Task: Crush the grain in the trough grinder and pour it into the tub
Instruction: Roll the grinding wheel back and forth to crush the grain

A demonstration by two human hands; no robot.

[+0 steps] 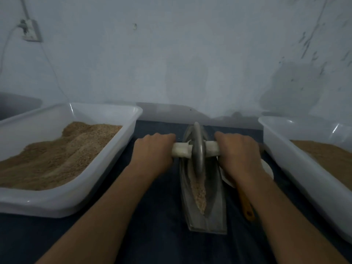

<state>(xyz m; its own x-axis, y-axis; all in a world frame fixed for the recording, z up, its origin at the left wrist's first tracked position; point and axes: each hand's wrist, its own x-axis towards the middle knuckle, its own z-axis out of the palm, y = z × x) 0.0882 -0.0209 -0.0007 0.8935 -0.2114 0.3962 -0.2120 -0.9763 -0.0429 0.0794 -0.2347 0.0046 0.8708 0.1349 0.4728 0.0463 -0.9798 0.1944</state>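
A boat-shaped metal trough grinder (213, 216) lies lengthwise on the dark cloth in the centre. Its metal wheel (198, 149) stands upright in the far half of the groove. Pale crushed grain (199, 195) lies in the near half of the groove. A pale axle handle (182, 150) runs through the wheel. My left hand (154, 149) grips the axle's left end and my right hand (238, 149) grips its right end. A white tub (106, 180) at left holds a heap of brown grain; a second white tub (285, 159) at right also holds brown grain.
A white dish (268, 168) and an orange-handled tool (247, 208) lie between the grinder and the right tub, partly under my right forearm. The pale wall stands close behind, with a socket and cable (30, 30) at upper left.
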